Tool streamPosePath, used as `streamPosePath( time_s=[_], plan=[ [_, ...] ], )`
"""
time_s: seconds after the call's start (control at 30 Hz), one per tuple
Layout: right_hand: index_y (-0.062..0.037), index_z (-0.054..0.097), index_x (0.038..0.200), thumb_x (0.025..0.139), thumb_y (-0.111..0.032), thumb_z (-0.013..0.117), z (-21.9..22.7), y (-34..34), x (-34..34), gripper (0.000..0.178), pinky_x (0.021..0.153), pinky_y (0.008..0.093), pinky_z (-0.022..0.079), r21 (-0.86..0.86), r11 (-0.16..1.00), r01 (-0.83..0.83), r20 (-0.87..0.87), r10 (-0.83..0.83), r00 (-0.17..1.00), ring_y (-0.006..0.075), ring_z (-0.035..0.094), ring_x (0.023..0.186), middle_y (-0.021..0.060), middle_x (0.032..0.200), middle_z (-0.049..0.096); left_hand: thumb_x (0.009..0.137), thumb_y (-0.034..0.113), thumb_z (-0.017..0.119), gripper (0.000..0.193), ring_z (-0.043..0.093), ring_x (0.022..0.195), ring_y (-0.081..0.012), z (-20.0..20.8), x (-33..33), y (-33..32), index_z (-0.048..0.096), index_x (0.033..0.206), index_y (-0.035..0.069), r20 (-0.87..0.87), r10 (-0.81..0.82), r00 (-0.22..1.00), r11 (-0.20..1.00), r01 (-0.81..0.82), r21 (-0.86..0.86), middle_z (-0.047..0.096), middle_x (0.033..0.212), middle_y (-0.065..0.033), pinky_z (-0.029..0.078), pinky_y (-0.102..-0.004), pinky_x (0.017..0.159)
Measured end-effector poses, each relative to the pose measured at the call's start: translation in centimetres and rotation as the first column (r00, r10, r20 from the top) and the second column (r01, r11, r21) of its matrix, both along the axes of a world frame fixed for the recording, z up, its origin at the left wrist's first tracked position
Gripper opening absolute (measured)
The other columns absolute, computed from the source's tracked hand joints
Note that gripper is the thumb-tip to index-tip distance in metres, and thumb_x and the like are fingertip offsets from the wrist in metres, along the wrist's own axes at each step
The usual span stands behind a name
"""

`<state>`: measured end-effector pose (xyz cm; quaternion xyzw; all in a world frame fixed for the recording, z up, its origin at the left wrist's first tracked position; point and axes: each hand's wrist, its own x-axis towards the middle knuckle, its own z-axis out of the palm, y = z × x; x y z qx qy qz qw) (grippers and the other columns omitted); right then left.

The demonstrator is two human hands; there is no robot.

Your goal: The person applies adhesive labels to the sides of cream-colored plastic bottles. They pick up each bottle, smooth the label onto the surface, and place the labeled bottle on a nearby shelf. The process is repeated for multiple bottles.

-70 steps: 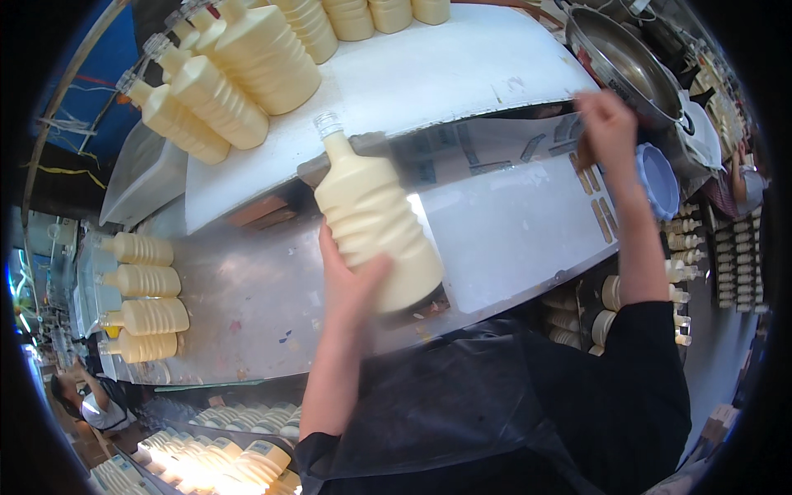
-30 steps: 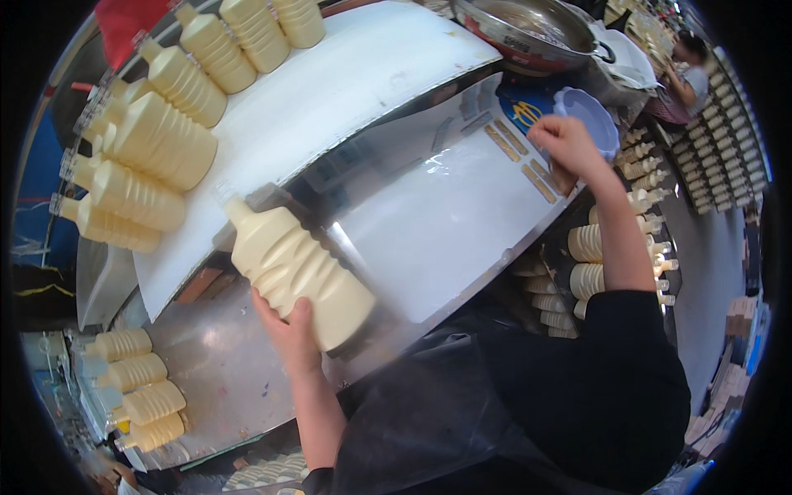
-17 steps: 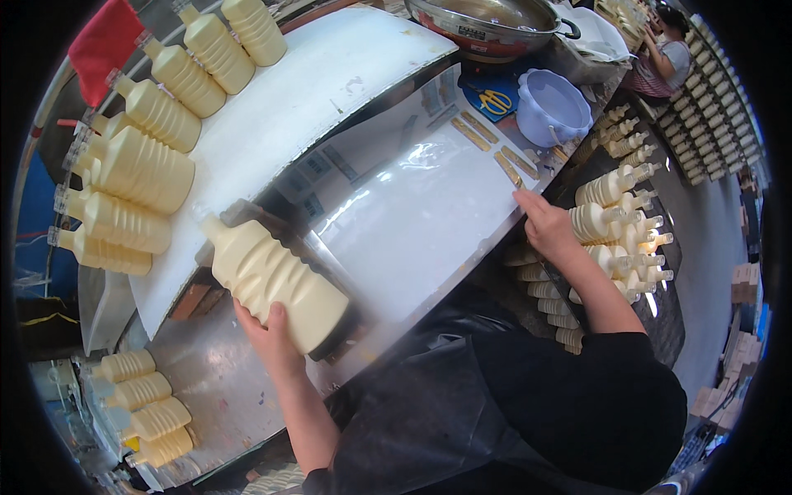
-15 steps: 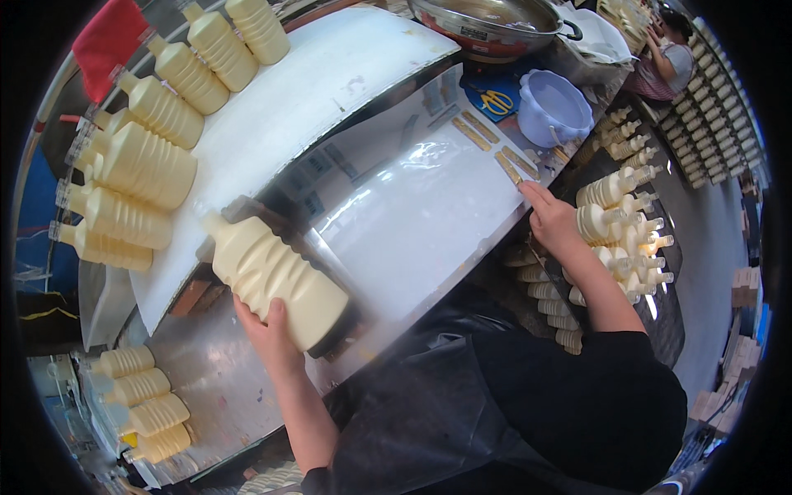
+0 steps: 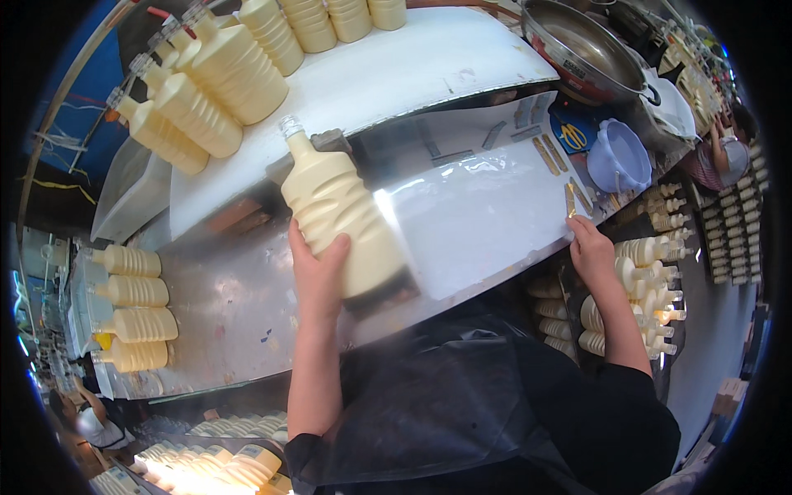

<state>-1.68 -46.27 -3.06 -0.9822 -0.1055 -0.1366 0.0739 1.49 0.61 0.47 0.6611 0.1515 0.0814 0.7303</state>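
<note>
A large cream-coloured ribbed bottle [image 5: 346, 210] with a clear threaded neck leans to the left over the near side of the bench. My left hand [image 5: 319, 276] is closed round its lower left side, thumb across the front. At the right end of the white glossy sheet [image 5: 470, 231] lie several narrow gold strips [image 5: 546, 155]. My right hand [image 5: 592, 247] pinches the near end of one gold strip [image 5: 570, 200] between thumb and fingertips, and the strip looks slightly tilted up. Beneath the bottle's base is a dark, blurred patch.
Cream bottles [image 5: 239, 70] line the white board; more [image 5: 132, 326] lie at the left. A lilac bucket [image 5: 619, 157], yellow scissors [image 5: 572, 137] and a metal pan [image 5: 582, 45] stand far right. Racked bottles [image 5: 648, 289] sit beside my right arm. Other people work at both edges.
The view has swung left, so the bench appears shifted right. My left hand still holds the bottle. The gold strip at my right fingertips now looks wider and partly raised.
</note>
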Motion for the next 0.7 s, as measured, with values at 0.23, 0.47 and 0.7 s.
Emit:
streamPosePath(
  time_s=[0.23, 0.47, 0.7],
  plan=[
    [-0.0069, 0.068, 0.118, 0.085, -0.002, 0.065, 1.4, 8.7, 3.0, 0.033, 0.077, 0.0425, 0.058, 0.170, 0.955, -0.242, -0.103, 0.262, 0.960, 0.0350, 0.070, 0.091, 0.0133, 0.111, 0.069, 0.087, 0.019, 0.073, 0.088, 0.054, 0.128, -0.0277, -0.3, -0.1, 0.0, 0.026, 0.157, -0.003, 0.027, -0.010, 1.000, 1.000, 0.010, -0.004, 0.051, 0.143, -0.0205, 0.045, -0.0391, 0.108],
    [-0.0062, 0.067, 0.116, 0.086, -0.006, 0.059, 0.2, 12.8, 4.1, 0.031, 0.069, 0.0449, 0.057, 0.189, 0.912, -0.364, -0.067, 0.381, 0.922, 0.0348, 0.069, 0.078, 0.0133, 0.099, 0.065, 0.087, 0.017, 0.072, 0.089, 0.054, 0.129, -0.0280, -1.6, 0.0, 0.5, 0.024, 0.160, -0.002, 0.004, 0.035, 0.999, 0.997, -0.035, 0.075, 0.050, 0.146, -0.0201, 0.045, -0.0399, 0.109],
    [-0.0058, 0.066, 0.114, 0.088, -0.008, 0.058, -0.6, 12.5, 3.8, 0.027, 0.067, 0.0457, 0.056, 0.214, 0.923, -0.320, -0.063, 0.340, 0.938, 0.0358, 0.069, 0.076, 0.0144, 0.096, 0.064, 0.089, 0.015, 0.067, 0.085, 0.053, 0.129, -0.0279, -0.8, 0.0, 0.0, 0.023, 0.161, 0.000, 0.013, 0.011, 1.000, 1.000, -0.010, -0.009, 0.047, 0.148, -0.0187, 0.045, -0.0399, 0.108]
  ],
)
